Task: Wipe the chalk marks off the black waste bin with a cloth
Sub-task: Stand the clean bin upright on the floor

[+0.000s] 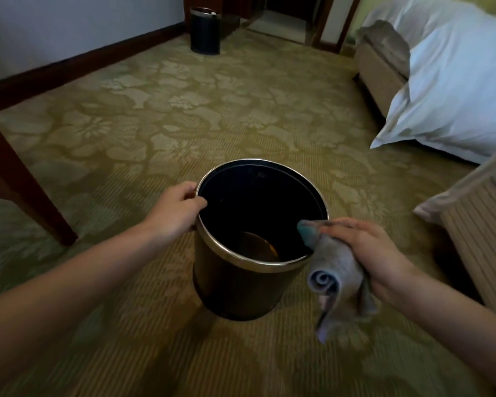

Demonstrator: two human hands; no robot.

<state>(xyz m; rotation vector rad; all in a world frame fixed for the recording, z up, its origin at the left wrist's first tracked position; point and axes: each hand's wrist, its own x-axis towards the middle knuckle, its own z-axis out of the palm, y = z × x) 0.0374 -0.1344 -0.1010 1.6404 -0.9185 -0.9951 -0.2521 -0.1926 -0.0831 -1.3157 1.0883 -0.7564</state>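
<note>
Black bin (235, 285) gripped, left hand (175, 209); cloth (334, 270), right hand (367, 247).

- No text, label, brand, number or sign can be read anywhere in the frame.
</note>
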